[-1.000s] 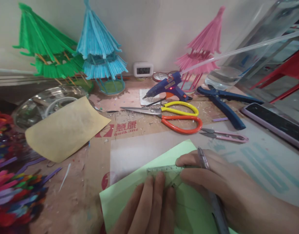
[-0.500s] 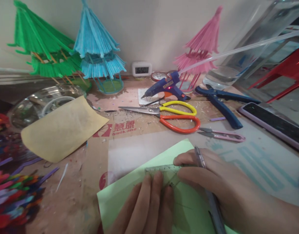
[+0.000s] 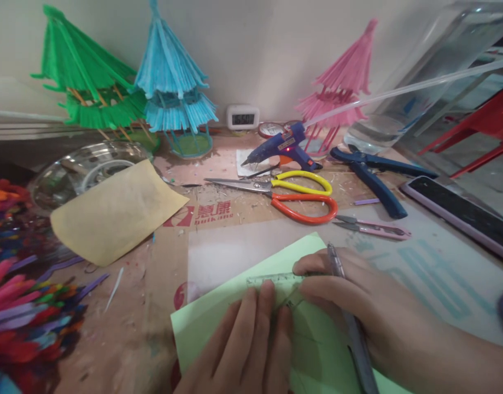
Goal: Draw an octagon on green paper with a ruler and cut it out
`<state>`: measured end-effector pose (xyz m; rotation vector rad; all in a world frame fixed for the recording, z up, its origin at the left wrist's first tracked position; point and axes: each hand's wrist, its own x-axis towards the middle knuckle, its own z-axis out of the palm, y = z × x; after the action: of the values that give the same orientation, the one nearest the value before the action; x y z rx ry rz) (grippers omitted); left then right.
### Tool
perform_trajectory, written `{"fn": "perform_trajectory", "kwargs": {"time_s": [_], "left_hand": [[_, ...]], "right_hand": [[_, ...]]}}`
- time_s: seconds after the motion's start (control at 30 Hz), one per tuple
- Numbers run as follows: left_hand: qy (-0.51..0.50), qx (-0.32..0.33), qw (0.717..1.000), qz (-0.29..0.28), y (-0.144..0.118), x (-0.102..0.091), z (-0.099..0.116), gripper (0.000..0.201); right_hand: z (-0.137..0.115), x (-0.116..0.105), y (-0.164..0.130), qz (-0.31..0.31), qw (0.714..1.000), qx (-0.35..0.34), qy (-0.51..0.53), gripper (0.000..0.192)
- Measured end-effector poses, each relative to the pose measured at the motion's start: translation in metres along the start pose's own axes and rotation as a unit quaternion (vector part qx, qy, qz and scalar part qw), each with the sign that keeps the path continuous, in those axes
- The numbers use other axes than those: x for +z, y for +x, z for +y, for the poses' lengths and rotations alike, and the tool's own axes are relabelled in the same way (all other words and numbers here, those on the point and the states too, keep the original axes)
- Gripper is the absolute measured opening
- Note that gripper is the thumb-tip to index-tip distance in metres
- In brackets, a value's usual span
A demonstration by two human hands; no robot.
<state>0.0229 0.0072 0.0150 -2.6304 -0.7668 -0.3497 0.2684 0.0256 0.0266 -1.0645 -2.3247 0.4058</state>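
A sheet of light green paper (image 3: 206, 323) lies at the front with a few thin lines on it. Pressed flat on it is a clear plastic ruler (image 3: 255, 280) with printed marks; much of it is hidden under my hands. My left hand (image 3: 243, 345) lies with fingers stretched out, the tips on the ruler. At the ruler's right end, the thumb and forefinger of my right hand (image 3: 358, 295) touch its edge. A grey pen (image 3: 360, 350) is tucked between the right hand's fingers, its clear end pointing away from me.
Beyond the paper lie yellow-and-red-handled scissors (image 3: 272, 189), pink thread snips (image 3: 374, 227), blue pliers (image 3: 370, 175) and a blue glue gun (image 3: 280, 146). A phone (image 3: 460, 213) is at right. Yellow paper (image 3: 116, 213) rests against a metal bowl (image 3: 50, 175); colourful fuzzy stems (image 3: 25, 323) crowd the left.
The view has shifted slightly, so the things at left sit a little further right. Both hands keep nearly the same places on the ruler and paper.
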Motion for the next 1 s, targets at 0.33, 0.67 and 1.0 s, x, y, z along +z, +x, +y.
{"fn": "perform_trajectory", "kwargs": {"time_s": [0.33,0.67,1.0], "left_hand": [[-0.003,0.002,1.0,-0.03,0.0014,-0.0039,0.0003,0.044],[-0.008,0.003,1.0,-0.023,0.003,-0.0049,-0.0016,0.043],[-0.006,-0.006,1.0,-0.004,0.0045,-0.004,-0.0022,0.043]], "right_hand": [[0.0031,0.0025,-0.0007,0.019,0.999,-0.03,-0.006,0.032],[0.0037,0.0035,-0.0008,0.006,1.0,-0.014,0.017,0.033],[0.0025,0.0018,-0.0002,0.01,1.0,-0.016,0.01,0.031]]}}
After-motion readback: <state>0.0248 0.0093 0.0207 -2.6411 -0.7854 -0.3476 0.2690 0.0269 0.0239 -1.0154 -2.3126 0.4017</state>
